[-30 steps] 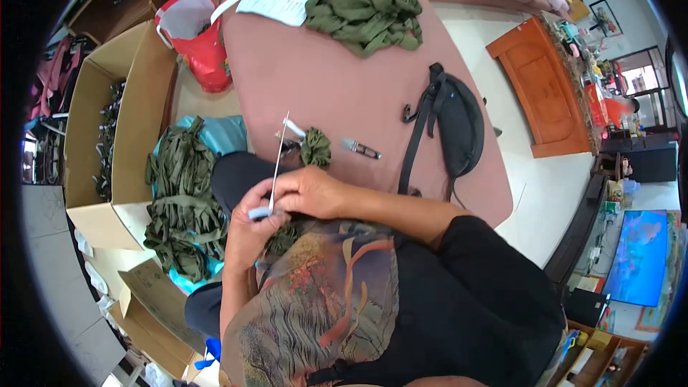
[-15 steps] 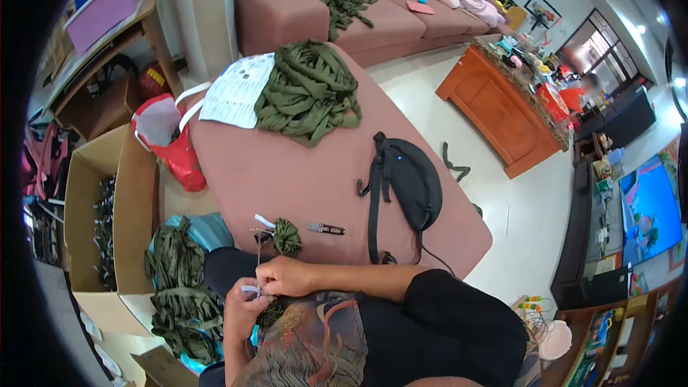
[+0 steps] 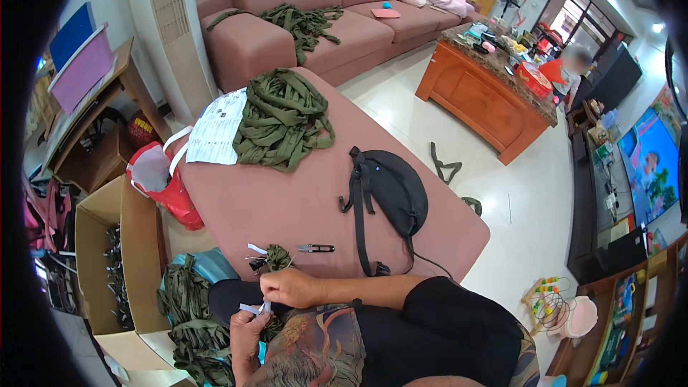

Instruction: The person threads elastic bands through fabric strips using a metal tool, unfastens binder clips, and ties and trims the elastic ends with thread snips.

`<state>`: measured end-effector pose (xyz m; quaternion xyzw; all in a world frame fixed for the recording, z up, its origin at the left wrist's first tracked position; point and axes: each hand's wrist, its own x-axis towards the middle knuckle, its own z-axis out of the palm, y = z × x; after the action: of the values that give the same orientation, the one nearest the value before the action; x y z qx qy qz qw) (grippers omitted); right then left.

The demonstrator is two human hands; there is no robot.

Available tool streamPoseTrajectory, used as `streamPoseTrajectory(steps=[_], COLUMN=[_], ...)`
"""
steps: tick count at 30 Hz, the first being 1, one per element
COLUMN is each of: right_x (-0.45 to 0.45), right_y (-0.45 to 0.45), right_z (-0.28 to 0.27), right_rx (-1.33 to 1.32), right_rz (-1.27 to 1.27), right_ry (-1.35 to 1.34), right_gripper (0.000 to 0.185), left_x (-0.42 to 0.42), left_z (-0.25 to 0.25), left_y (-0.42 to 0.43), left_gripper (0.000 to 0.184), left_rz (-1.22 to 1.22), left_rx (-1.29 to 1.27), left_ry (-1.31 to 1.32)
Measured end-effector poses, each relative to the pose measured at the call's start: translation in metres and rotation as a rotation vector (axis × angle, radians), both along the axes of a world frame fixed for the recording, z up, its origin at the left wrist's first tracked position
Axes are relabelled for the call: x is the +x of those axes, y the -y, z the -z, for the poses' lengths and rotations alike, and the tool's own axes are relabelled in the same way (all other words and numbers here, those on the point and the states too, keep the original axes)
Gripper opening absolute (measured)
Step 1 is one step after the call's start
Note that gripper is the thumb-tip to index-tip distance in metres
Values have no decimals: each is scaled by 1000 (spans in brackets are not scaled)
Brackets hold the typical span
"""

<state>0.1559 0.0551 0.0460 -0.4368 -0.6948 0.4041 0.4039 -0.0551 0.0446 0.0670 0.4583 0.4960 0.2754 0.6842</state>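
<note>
My left hand (image 3: 246, 330) is closed on a narrow white strip (image 3: 249, 309) near the bottom, with an end sticking out to the left. Just above it, my right hand (image 3: 290, 288) pinches the white piece between its fingertips. Dark green cloth partly shows beneath my hands. On the pink surface beyond lie a gathered green cloth bundle (image 3: 277, 258), a small white piece (image 3: 258, 249) and black-handled thread snips (image 3: 316, 249).
The pink surface (image 3: 244, 204) holds a green strap pile (image 3: 283, 118), a printed sheet (image 3: 215, 132) and a black waist bag (image 3: 393, 190). An open cardboard box (image 3: 140, 272) and more green straps (image 3: 193, 322) are at left. A person (image 3: 570, 72) is far off.
The view has tilted upward, showing more sofa and floor. The thin rod standing up between my hands earlier is no longer visible. My hands remain close together at the white strip.
</note>
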Motion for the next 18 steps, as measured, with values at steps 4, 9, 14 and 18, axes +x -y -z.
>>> streamPoseTrajectory(steps=[4,9,14,18], right_x=[10,19,20,20], right_y=[6,14,20,30], right_z=[-18,-44,-33,-34], right_rx=[-29,453,228,-66], right_rz=[-104,79,-190,-230], right_ry=[29,204,176,212], right_gripper=[15,16,19,21], left_x=[1,10,24,22], left_z=[2,-13,-18,-20], left_y=[3,7,10,13], left_gripper=[8,7,10,12], left_rz=[44,110,179,204], left_rx=[80,92,117,82], left_ry=[8,0,-35,-49])
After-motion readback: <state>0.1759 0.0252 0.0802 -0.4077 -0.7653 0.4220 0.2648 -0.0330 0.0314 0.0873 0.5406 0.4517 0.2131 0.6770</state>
